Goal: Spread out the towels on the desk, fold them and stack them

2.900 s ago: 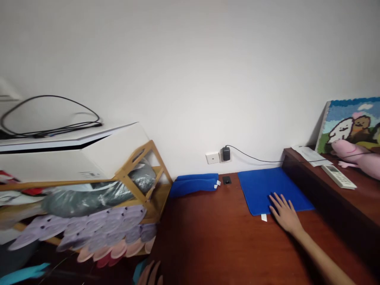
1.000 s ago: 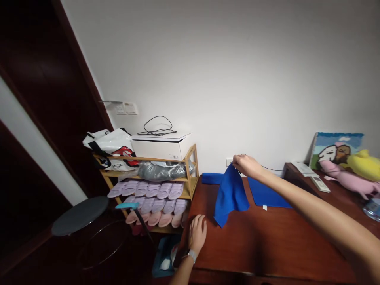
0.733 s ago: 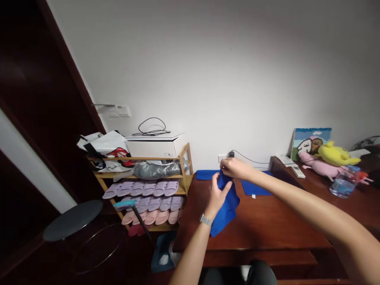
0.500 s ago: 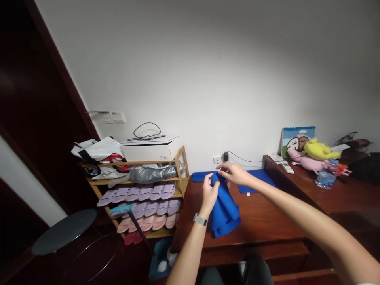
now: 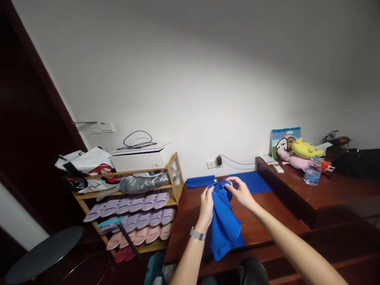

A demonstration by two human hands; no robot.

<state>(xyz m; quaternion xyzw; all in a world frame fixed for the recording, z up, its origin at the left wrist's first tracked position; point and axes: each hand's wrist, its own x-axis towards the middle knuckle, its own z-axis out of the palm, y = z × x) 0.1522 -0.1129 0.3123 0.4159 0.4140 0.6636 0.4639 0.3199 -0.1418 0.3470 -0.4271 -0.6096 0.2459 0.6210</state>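
A blue cloth point(image 5: 224, 221) hangs in loose folds between my two hands, above the front part of the brown wooden table point(image 5: 261, 217). My left hand point(image 5: 206, 204), with a watch on its wrist, pinches the cloth's upper left edge. At the upper right edge my right hand point(image 5: 240, 192) grips the same cloth between thumb and fingers. Behind it on the table lie a folded blue cloth point(image 5: 200, 181) at the left and a flat blue cloth point(image 5: 252, 182) at the right.
On the left, a wooden rack point(image 5: 175, 194) holds rows of slippers point(image 5: 137, 202) and a white box point(image 5: 138, 158). A round stool point(image 5: 44, 253) stands near it. The raised desk at right bears a water bottle point(image 5: 313, 172), plush toys point(image 5: 305, 149) and a remote point(image 5: 278, 168).
My right hand has come down onto the cloth's upper edge and now grips it. The cloth hangs more spread between both hands. The view has shifted to the right and upward.
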